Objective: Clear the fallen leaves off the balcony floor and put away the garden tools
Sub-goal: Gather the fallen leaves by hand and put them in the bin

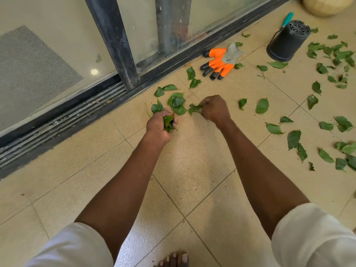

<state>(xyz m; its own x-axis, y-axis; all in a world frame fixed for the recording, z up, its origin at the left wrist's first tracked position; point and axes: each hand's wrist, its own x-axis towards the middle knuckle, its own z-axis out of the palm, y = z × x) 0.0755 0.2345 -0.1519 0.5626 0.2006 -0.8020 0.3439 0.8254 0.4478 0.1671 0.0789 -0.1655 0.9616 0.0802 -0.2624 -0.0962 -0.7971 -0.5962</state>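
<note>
Green leaves lie scattered over the beige tiled floor (192, 170), thickest at the right (335, 54). My left hand (159, 123) grips a bunch of leaves (169, 122) low over the floor. Just right of it, my right hand (214, 108) pinches a leaf (194, 108) at floor level. A small cluster of loose leaves (176, 101) lies between and beyond both hands. An orange, grey and black garden glove (219, 62) lies near the door track. A black plastic pot (288, 42) lies tipped over at the upper right, with a teal tool handle (287, 19) behind it.
A sliding glass door with a dark frame (111, 41) and its track (63, 120) run along the left and top. A pale woven sack (327, 5) sits at the top right corner. My bare toes (173, 260) show at the bottom edge.
</note>
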